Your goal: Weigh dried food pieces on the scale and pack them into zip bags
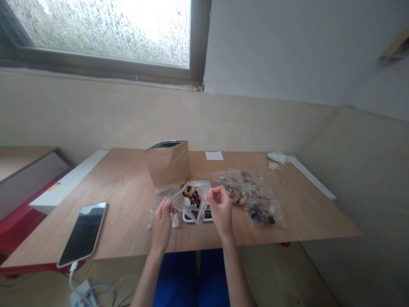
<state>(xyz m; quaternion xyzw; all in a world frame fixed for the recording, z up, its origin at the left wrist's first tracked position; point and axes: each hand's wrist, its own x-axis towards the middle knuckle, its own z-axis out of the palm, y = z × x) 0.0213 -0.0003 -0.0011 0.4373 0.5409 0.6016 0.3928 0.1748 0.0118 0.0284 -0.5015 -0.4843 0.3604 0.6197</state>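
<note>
My left hand [162, 217] and my right hand [221, 208] each pinch one side of a clear zip bag [188, 201], its mouth pulled apart between them. Behind and below the bag sits a small white digital scale [207, 184], partly covered. Brown, dried-looking pieces [192, 195] show at the scale, seen partly past the plastic; I cannot tell whether they lie in the bag or on the scale. A clear plastic bag [175, 220] with whitish contents lies flat beside my left hand. Right of my right hand, several filled zip bags [263, 213] overlap, holding dark and tan dried pieces.
An open brown paper pouch [169, 164] stands behind the scale. A phone [83, 232] with a charging cable [74, 267] lies at the table's left. A white paper slip [214, 155] and crumpled tissue [277, 157] lie toward the wall. A power strip [83, 294] is below the front edge.
</note>
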